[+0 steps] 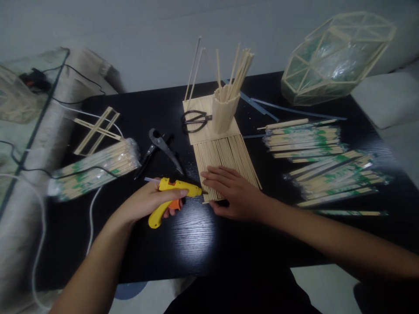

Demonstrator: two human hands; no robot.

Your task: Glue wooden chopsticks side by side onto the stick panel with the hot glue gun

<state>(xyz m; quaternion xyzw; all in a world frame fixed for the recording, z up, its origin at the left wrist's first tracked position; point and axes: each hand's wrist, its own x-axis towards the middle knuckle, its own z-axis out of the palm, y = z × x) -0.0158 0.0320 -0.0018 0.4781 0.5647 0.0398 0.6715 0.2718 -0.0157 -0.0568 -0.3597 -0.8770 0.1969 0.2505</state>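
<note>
My left hand is closed round a yellow glue gun with an orange trigger; its nozzle points right at the near left corner of a flat mat of wooden sticks. My right hand lies flat with fingers stretched out, pressing on the near end of that mat. Behind the mat, a cup made of sticks holds several long sticks and stands on a wooden board.
On the black table lie black scissors, pliers, a bagged bundle of chopsticks at left, wrapped chopstick piles at right, a stick cross frame, and a large faceted stick lantern at the back right.
</note>
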